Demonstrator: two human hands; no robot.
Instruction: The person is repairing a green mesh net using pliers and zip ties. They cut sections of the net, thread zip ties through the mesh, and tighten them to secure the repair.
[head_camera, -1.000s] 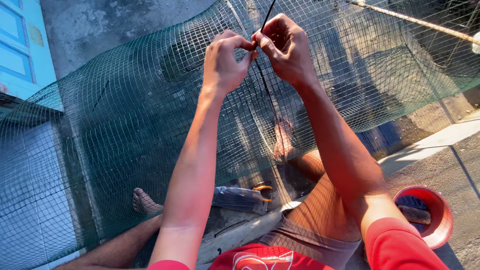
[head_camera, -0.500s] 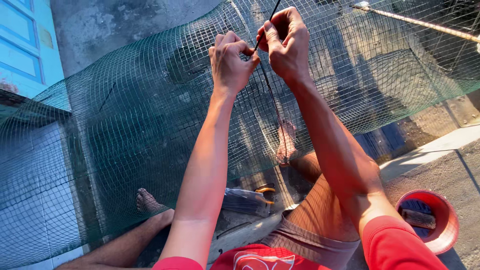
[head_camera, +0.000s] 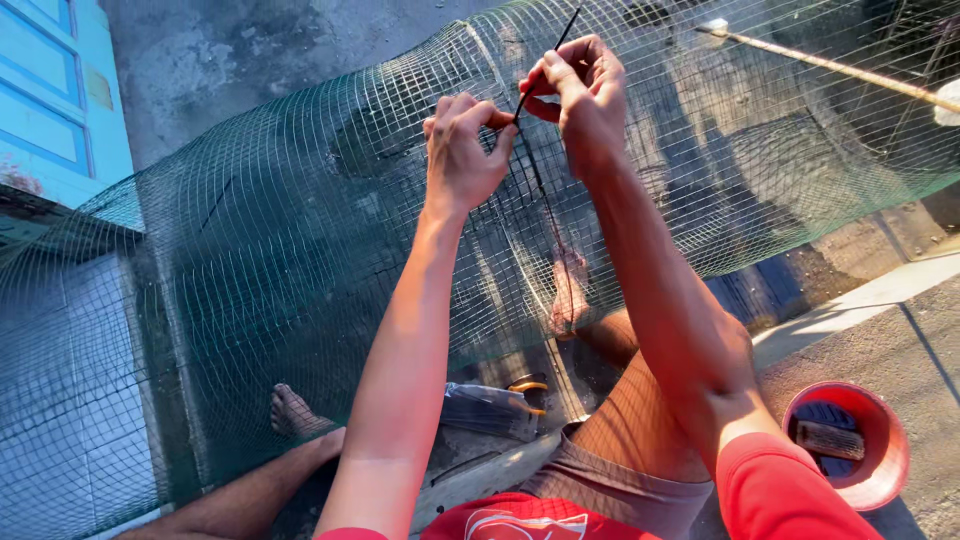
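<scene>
Compared with half a second before, the hands were seen at much the same height on the mesh (head_camera: 300, 250), both raised against its upper curve; the left hand (head_camera: 462, 150) had been drawn slightly away from the right hand (head_camera: 580, 95), and the tie (head_camera: 545, 62) was shown more plainly between them. The left foot (head_camera: 295, 412) was seen in almost the same spot, below the left forearm.

The tie, a thin black strand, was held with its long axis slanting: its free end was pointed up and to the right, past the right fingertips, and its lower end was directed down-left toward the left thumb. The right hand was closed in a pinch on the tie, thumb against forefinger. The left hand was curled nearly into a fist against the mesh, its fingertips pressed where the tie met the wire; whether the strand itself was gripped there could not be told.

Below the hands, behind the mesh, the right foot (head_camera: 568, 295) was rested. A red bowl (head_camera: 885, 470) was placed on the ground beside the right elbow, and orange-handled pliers (head_camera: 525, 392) were laid between the knees.
</scene>
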